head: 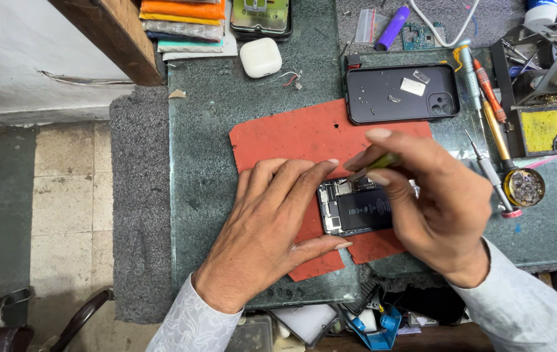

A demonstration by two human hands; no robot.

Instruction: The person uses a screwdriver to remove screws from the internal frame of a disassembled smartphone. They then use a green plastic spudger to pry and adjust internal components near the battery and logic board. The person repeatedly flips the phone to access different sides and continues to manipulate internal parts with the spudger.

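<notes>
An opened phone (355,207), its dark battery and small boards exposed, lies on a red mat (304,140) spread over the glass-topped counter (206,163), closer to the counter's near edge than to its far one. The left hand (268,225) rests flat on the mat at the phone's left side, fingers spread and loosely extended, its grip open around nothing; the forefinger reaches over the phone's upper left corner and the thumb lies just below its lower left corner, so the phone sits between the two. The right hand (431,205) hovers over the phone's right half, hiding that end, with its grip closed on a slim yellow-green tool (375,164) pinched between thumb and fingertips; the tool's tip points down toward the phone's upper edge, though whether it touches cannot be told. Beyond the mat, toward the counter's far edge, a black phone back cover (401,94) lies with its inside up. Several screwdrivers (487,104) lie near the counter's right edge, beside a small round tin (524,187) and a stand with a yellow sponge (542,129). A white earbud case (260,57) sits near the far left corner.
</notes>
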